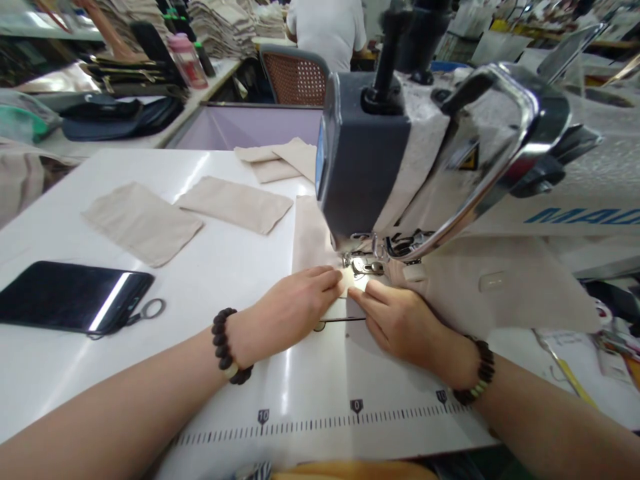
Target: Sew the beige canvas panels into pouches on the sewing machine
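At the sewing machine's presser foot [367,267], a piece of beige fabric [311,230] lies flat and runs under the needle area. My left hand [295,303] comes from the left, fingers together, its fingertips pressing the fabric's near edge just left of the foot. Close in front of the foot, my right hand [400,320] has its thumb and fingers closed at the same small lit edge of cloth. The two sets of fingertips almost meet. Part of the fabric is hidden behind the machine head [367,153] and under my fingers.
Beige fabric pieces [235,202] lie on the white table [200,400], left of the machine. A phone [75,297] with a ring strap is at far left. More beige cloth [520,280] spreads under the machine arm. Behind, a person [327,30] sits beyond a chair [295,77].
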`<action>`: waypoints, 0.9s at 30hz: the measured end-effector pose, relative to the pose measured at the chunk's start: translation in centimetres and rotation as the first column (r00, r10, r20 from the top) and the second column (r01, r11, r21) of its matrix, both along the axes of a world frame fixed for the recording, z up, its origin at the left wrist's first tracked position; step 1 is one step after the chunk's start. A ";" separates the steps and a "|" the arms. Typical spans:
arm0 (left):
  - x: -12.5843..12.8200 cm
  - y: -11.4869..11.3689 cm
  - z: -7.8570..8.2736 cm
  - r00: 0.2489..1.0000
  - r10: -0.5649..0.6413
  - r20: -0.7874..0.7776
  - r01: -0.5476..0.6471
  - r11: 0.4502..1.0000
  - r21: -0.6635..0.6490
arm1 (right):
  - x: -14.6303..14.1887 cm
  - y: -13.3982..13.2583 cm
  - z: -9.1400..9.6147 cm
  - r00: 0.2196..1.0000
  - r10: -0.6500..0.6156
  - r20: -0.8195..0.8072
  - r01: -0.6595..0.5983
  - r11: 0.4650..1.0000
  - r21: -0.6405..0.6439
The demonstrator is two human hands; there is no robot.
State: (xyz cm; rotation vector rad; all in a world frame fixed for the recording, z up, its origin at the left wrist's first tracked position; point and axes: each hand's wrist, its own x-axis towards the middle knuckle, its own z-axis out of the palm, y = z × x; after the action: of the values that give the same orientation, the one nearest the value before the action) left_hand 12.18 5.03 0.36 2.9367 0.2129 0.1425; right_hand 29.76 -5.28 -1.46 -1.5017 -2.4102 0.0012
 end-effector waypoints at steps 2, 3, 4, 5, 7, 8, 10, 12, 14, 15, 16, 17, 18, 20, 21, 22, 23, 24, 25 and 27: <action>0.1 0.3 -0.3 1.000 0.009 0.025 -0.009 1.000 -0.007 | -0.2 0.1 0.0 0.999 -0.042 0.021 0.042 0.999 -0.012; 0.1 0.5 -0.4 0.999 0.012 0.038 -0.011 1.000 -0.012 | -0.2 0.2 0.0 0.998 -0.060 0.034 0.060 0.998 -0.011; 0.2 0.7 -0.6 0.999 0.016 0.052 -0.015 1.000 -0.015 | -0.3 0.2 0.0 0.996 -0.079 0.049 0.079 0.997 -0.009; 0.3 0.8 -0.7 0.998 0.019 0.059 -0.018 1.000 -0.013 | -0.4 0.3 0.0 0.993 -0.095 0.063 0.096 0.995 -0.007; 0.5 1.0 -1.0 0.998 0.029 0.057 -0.030 1.000 0.006 | -0.5 0.4 -0.1 0.988 -0.129 0.090 0.130 0.991 -0.013; 0.6 1.1 -1.1 0.998 0.033 0.058 -0.034 0.999 0.020 | -0.6 0.5 -0.2 0.985 -0.140 0.103 0.143 0.990 -0.019; 0.9 1.2 -1.3 0.998 0.035 0.057 -0.037 0.998 0.045 | -0.7 0.6 -0.3 0.980 -0.158 0.124 0.163 0.986 -0.031; 1.1 1.3 -1.2 0.997 0.050 0.061 -0.053 0.998 0.044 | -0.8 0.6 -0.3 0.977 -0.166 0.137 0.173 0.984 -0.037; 1.3 1.4 -1.0 0.994 0.081 0.073 -0.084 0.996 0.030 | -0.9 0.7 -0.2 0.976 -0.167 0.142 0.174 0.984 -0.038; 1.4 1.4 -0.9 0.992 0.102 0.080 -0.104 0.994 0.025 | -0.9 0.7 -0.1 0.976 -0.164 0.142 0.171 0.984 -0.038; 1.4 1.5 -0.8 0.989 0.119 0.089 -0.121 0.992 0.024 | -0.9 0.7 -0.1 0.977 -0.160 0.139 0.167 0.985 -0.038; 1.5 1.5 -0.7 0.987 0.128 0.093 -0.131 0.991 0.029 | -0.9 0.7 0.0 0.978 -0.156 0.136 0.163 0.986 -0.039; 1.5 1.5 -0.6 0.986 0.134 0.096 -0.138 0.990 0.034 | -0.9 0.7 0.0 0.979 -0.155 0.134 0.162 0.986 -0.039; 1.5 1.5 -0.5 0.986 0.136 0.094 -0.141 0.989 0.043 | -0.9 0.6 0.1 0.978 -0.158 0.132 0.165 0.985 -0.044; 1.5 1.5 -0.5 0.986 0.134 0.094 -0.139 0.989 0.048 | -0.8 0.6 0.2 0.978 -0.161 0.132 0.169 0.984 -0.049; 1.5 1.5 -0.6 0.987 0.133 0.095 -0.138 0.989 0.051 | -0.8 0.6 0.2 0.977 -0.165 0.132 0.174 0.983 -0.055; 1.5 1.5 -0.6 0.986 0.135 0.095 -0.140 0.989 0.052 | -0.8 0.6 0.2 0.977 -0.168 0.132 0.177 0.983 -0.058; 1.5 1.5 -0.6 0.986 0.138 0.098 -0.144 0.988 0.053 | -0.8 0.6 0.2 0.977 -0.169 0.132 0.178 0.982 -0.059; 1.5 1.6 -0.7 0.985 0.140 0.100 -0.146 0.988 0.052 | -0.8 0.7 0.2 0.977 -0.170 0.131 0.179 0.982 -0.057; 1.6 1.7 -0.8 0.985 0.137 0.100 -0.143 0.988 0.052 | -0.8 0.7 0.1 0.977 -0.171 0.129 0.179 0.983 -0.049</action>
State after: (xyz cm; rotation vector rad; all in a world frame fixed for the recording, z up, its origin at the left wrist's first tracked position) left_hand 13.77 6.73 -0.43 2.9633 0.4079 0.3150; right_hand 28.92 -4.61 -1.36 -1.7868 -2.3821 -0.0594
